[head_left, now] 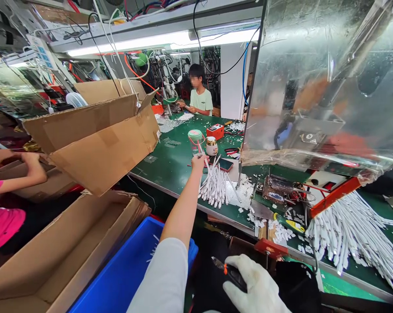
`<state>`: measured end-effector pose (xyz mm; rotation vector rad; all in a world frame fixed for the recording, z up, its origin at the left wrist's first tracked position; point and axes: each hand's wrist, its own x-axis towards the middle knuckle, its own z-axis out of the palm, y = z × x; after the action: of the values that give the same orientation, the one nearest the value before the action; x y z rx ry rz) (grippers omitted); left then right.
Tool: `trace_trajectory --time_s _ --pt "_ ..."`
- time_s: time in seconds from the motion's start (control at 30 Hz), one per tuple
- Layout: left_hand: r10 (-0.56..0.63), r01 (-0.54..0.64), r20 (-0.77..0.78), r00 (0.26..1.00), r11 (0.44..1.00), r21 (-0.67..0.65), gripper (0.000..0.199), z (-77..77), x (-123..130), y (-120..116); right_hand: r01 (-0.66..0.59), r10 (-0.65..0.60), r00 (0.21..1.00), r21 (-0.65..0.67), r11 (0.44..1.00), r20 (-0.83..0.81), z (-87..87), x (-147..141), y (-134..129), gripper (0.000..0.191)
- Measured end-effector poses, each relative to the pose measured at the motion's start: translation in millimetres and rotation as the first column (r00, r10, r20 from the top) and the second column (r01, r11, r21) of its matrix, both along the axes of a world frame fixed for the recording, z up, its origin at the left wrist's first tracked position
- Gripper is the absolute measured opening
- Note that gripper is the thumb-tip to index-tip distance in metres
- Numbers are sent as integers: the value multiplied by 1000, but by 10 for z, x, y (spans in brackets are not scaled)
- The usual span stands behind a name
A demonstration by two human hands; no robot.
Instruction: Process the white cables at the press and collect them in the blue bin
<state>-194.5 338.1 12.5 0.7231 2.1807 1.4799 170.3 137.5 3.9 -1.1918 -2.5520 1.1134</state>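
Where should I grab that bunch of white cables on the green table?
Grab the white cables near the top, where they bunch together close to the person's left hand. Come from the near side, over the front edge of the green table. Lower down, the cables fan out into loose ends, so a grip there might catch only a few.

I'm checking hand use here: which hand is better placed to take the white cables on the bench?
Probably the left: the bare left hand is out over the bench, right at the white cable bundle. The gloved right hand sits back near the body, gripping black-handled cutters.
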Motion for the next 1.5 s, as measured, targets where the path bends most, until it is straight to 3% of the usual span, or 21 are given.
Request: trace_trajectory --time_s 0.1,0.2,0.3,0.43,0.57,0.67,0.77,0.83,0.93,1.03,1.1,1.23,1.33,1.5 --pt "-50 28 71 996 960 279 17 267 2 -18 42 -42 999 -22 999 24 47 -35 -30 35" --pt "-131 68 107 986 884 463 17 494 90 -177 38 -36 999 -59 998 30 100 -11 -20 36" --pt "-237 135 118 964 824 549 24 603 314 -532 21 -21 1000 -100 995 6 157 64 31 36" --pt "-385 225 190 903 801 555 29 570 781 -1207 41 -45 997 -49 998 -66 264 153 120 39" --pt "-579 267 438 688 763 589 31 477 1209 -1826 75 -45 978 145 987 -204 409 140 206 36" --pt "-678 203 595 433 716 668 26 403 1414 -2147 106 -5 961 351 930 -276 497 72 254 35" --pt "-738 117 653 174 673 730 20 318 1541 -2364 107 54 951 488 866 -304 551 1 271 36" --pt "-750 68 657 75 662 747 15 262 1598 -2467 101 73 947 505 857 -313 575 -37 273 36" --pt "-744 28 668 -3 668 744 10 184 1659 -2577 123 7 947 385 915 -321 606 -87 275 35" --pt "-726 37 687 -27 686 727 9 119 1713 -2645 190 -96 944 282 940 -315 623 -129 264 31" --pt "-709 44 705 -7 704 709 9 91 1748 -2673 192 -71 945 362 912 -320 615 -142 241 33" --pt "-666 29 733 141 743 669 9 81 1815 -2707 94 78 969 643 760 -233 553 -126 202 40" --pt "-630 25 740 235 765 643 10 90 1855 -2721 40 113 982 754 656 -151 509 -108 216 41" --pt "-601 35 757 255 788 614 20 82 1898 -2720 -3 117 990 821 571 -78 490 -113 267 42"
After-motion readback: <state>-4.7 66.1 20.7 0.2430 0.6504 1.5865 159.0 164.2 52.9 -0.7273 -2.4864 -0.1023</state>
